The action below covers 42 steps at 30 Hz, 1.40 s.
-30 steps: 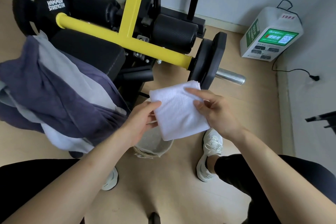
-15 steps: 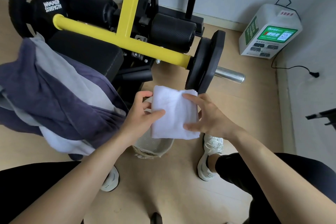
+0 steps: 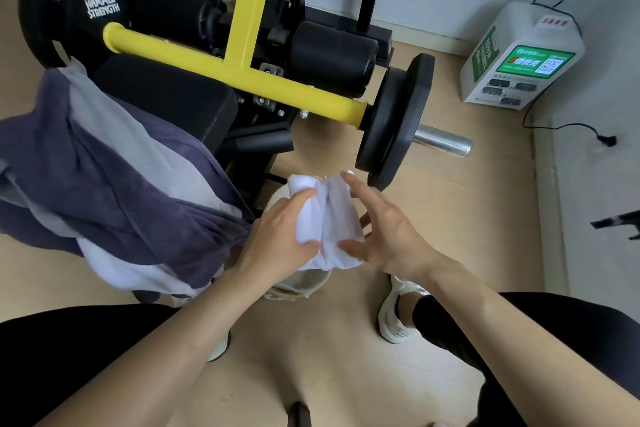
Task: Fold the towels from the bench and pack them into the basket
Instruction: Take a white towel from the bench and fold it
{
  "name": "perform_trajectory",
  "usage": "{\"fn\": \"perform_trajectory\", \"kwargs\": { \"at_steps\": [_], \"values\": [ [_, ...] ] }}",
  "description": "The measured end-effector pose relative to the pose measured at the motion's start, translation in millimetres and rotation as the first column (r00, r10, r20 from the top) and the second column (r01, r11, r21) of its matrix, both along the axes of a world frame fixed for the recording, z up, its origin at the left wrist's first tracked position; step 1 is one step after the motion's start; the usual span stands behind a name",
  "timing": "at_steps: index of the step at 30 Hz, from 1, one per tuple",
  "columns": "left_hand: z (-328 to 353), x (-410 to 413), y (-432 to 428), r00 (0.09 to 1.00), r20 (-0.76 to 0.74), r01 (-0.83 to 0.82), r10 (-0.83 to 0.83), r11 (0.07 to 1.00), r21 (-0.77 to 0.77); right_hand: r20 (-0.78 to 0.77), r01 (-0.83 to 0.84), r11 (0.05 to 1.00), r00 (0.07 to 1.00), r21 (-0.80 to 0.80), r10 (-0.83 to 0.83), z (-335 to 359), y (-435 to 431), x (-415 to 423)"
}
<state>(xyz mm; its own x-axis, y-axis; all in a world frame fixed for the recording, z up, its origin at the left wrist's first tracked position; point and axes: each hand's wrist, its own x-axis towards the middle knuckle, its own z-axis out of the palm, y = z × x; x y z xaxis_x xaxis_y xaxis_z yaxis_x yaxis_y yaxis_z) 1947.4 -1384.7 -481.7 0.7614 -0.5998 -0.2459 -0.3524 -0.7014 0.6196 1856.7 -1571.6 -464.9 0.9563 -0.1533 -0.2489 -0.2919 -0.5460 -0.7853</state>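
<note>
A small white towel, folded into a narrow bundle, hangs over the pale woven basket on the floor. My left hand grips its left side, thumb on top and fingers wrapped beneath. My right hand is beside its right edge with fingers straight and spread, fingertips touching the cloth. The towel and hands hide most of the basket. A pile of dark purple, grey and white towels drapes over the black bench pad at left.
The yellow-framed weight machine with black roller pads stands behind. A black weight plate on a steel bar hangs just beyond the towel. A white charging box sits at the back right. My shoe stands right of the basket.
The towel has been folded narrower and lowered toward the basket. My left hand has closed round it, and my right hand has loosened to straight fingers at its edge.
</note>
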Motion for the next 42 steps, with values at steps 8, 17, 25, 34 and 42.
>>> {"fn": "perform_trajectory", "kwargs": {
  "at_steps": [8,17,25,34,42],
  "values": [
    [11,0,1,0.978,-0.187,-0.126,0.092,0.976,-0.178,0.028,0.058,0.985,0.998,0.161,-0.063,-7,24,-1],
    [-10,3,7,0.903,-0.403,-0.281,0.151,0.916,-0.286,0.095,0.133,0.901,0.978,0.413,-0.188,-13,33,2],
    [-60,-24,5,0.535,-0.803,-0.646,0.263,0.740,-0.188,-0.125,0.186,0.862,0.982,0.471,-0.143,-50,44,-10],
    [-120,-21,-27,0.424,-0.802,-0.781,0.422,0.619,-0.087,-0.192,0.072,0.975,0.981,0.210,-0.031,-124,24,29],
    [-191,12,-54,0.467,-0.661,-0.848,0.588,0.510,-0.146,-0.176,-0.114,0.986,0.975,0.118,0.134,-201,-3,83]
  ]
}}
